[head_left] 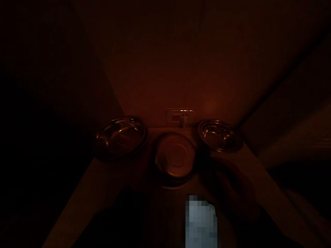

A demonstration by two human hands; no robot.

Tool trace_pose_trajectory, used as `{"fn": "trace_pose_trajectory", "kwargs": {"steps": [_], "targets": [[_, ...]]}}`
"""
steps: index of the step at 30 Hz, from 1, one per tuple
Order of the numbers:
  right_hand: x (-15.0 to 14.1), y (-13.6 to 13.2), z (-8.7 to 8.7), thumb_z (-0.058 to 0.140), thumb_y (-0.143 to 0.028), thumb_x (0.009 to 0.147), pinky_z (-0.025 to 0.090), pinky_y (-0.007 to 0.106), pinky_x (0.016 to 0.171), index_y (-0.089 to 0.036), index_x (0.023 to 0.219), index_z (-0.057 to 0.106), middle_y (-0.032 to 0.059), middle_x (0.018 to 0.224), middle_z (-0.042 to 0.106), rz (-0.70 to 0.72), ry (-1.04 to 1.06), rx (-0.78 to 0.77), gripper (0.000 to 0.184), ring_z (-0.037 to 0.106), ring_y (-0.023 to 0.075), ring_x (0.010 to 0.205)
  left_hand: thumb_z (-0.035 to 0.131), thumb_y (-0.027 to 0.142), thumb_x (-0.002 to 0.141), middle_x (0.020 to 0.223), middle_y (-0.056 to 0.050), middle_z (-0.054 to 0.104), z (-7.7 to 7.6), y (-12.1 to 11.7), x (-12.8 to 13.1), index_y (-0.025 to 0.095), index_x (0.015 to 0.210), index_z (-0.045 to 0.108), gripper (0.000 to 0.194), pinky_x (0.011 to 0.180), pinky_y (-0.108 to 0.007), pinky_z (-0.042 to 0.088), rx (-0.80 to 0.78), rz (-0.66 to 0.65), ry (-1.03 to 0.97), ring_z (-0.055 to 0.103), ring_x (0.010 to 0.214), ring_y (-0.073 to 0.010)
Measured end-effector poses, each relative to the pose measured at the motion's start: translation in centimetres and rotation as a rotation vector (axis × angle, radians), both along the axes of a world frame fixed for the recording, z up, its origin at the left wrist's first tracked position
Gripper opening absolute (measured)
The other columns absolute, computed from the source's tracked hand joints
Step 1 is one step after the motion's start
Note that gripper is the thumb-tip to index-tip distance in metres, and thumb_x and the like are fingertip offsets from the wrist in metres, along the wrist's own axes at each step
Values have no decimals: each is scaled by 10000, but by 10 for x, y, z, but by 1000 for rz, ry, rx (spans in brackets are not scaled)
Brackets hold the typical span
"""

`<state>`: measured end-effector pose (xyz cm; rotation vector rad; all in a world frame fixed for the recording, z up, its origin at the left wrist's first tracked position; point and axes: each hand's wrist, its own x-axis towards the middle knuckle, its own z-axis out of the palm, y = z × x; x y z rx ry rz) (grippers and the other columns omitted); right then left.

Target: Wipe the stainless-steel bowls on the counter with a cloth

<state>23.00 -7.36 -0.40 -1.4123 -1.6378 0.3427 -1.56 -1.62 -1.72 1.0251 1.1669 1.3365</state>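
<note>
The right hand (230, 181) is reaching beside the round metal vessel (176, 155), and the left hand (142, 165) is showing dimly opposite; darkness is hiding both grips. Two shiny bowls (121, 137) (219, 136) are flanking it near the wall (155, 75).

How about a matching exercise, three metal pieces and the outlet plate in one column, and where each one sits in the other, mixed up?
Column one:
1. Larger shiny dish
2. Outlet plate
3. Dull-looking round vessel
4. Smaller shiny dish

Column two:
A. Between the two dishes and nearer the camera
B. To the right of the other two metal pieces
C. To the left of the other two metal pieces
D. Low on the wall

Right pairs: 1-C, 2-D, 3-A, 4-B
</note>
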Motion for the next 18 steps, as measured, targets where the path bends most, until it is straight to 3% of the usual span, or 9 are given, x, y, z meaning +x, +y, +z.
{"fn": "trace_pose_trajectory", "kwargs": {"steps": [3, 7, 11, 15, 16, 18], "targets": [[-1, -2, 1, 505, -296, 875, 541, 275, 722, -237, 1087, 603, 44, 986, 697, 26, -41, -2, 240, 664, 181, 843, 615, 411, 754, 1270, 0, 608, 2, -1, 0, 267, 1132, 646, 406, 1161, -377, 216, 38, 24, 94, 401, 1324, -249], [-4, -3, 3, 508, -286, 874, 542, 289, 697, -232, 1073, 603, 51, 936, 682, 79, -86, 4, 228, 654, 183, 795, 750, 297, 615, 1320, 14, 569, 0, 0, 1, 281, 1106, 660, 499, 1169, -358, 177, 78, 72, 181, 372, 1338, -259], [-8, -3, 5, 533, -248, 862, 544, 289, 679, -238, 1071, 596, 59, 938, 658, 141, -129, 44, 219, 643, 184, 805, 661, 291, 711, 1255, -26, 615, -2, 1, 0, 247, 1060, 678, 352, 1145, -365, 235, 63, 93, 195, 455, 1277, -252], [-13, -4, 4, 565, -220, 848, 548, 300, 700, -244, 1089, 590, 65, 969, 638, 164, -171, 86, 244, 634, 190, 845, 773, 146, 538, 1278, -16, 600, 12, -2, 5, 246, 957, 700, 437, 1159, -315, 180, 54, 178, 194, 348, 1354, -255], [-14, -4, 4, 573, -216, 844, 547, 300, 711, -246, 1097, 587, 65, 979, 631, 168, -182, 88, 255, 630, 190, 857, 776, 140, 533, 1283, -30, 597, 18, -3, 8, 232, 939, 700, 423, 1157, -315, 188, 40, 181, 176, 337, 1360, -259], [-16, -5, 4, 582, -217, 841, 543, 296, 722, -247, 1109, 578, 64, 992, 619, 173, -196, 78, 270, 622, 187, 870, 700, 220, 657, 1287, -45, 594, 30, -4, 14, 225, 962, 689, 304, 1143, -354, 236, 19, 192, 148, 364, 1345, -255]]}}
